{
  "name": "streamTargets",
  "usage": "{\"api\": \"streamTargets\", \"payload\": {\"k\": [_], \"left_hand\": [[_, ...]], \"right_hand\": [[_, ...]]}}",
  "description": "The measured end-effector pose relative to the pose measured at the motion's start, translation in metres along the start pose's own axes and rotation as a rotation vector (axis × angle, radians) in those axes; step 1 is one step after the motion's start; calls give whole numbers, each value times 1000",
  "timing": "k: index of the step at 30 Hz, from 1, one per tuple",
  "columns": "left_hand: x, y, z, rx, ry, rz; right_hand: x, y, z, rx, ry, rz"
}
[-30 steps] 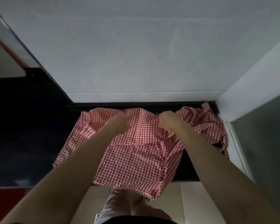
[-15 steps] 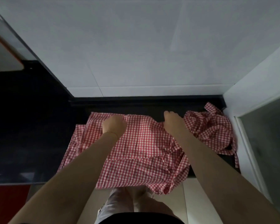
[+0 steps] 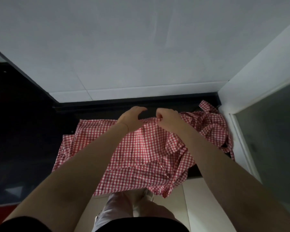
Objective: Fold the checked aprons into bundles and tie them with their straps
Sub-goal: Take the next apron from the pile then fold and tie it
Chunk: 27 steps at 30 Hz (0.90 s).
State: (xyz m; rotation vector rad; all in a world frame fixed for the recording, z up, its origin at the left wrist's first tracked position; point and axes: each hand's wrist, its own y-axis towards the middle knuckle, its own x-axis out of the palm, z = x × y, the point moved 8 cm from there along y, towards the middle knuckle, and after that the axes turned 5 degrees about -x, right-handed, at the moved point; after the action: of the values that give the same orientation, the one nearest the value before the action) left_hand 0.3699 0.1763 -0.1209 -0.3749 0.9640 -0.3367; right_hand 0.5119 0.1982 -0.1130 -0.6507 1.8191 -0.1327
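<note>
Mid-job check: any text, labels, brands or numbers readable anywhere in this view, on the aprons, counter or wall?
None: no readable text, label, brand or number shows.
Spread apron: only red-and-white checks, no tag visible.
Crumpled apron: checks only.
Counter, wall: plain.
Left hand and right hand are at the spread apron's far edge; anything under them is hidden.

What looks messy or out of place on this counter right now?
The checked apron under both hands lies askew, its near corner drooping over the counter edge. A second apron sits crumpled in the right corner, a strap sticking up. Nothing looks torn or spilled.
</note>
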Motion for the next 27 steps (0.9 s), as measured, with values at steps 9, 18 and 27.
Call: {"api": "streamTargets", "payload": {"k": [9,18,27], "left_hand": [[-20,-9,-5,-262,288,-334],[-128,-35,-8,-375,230,298],[-231,-131,41,63,-165,1100]], "right_hand": [[-52,-25,14,-34,-363,-1],[-82,-50,50,333,41,-423],[-225,-90,-14,-5,233,959]]}}
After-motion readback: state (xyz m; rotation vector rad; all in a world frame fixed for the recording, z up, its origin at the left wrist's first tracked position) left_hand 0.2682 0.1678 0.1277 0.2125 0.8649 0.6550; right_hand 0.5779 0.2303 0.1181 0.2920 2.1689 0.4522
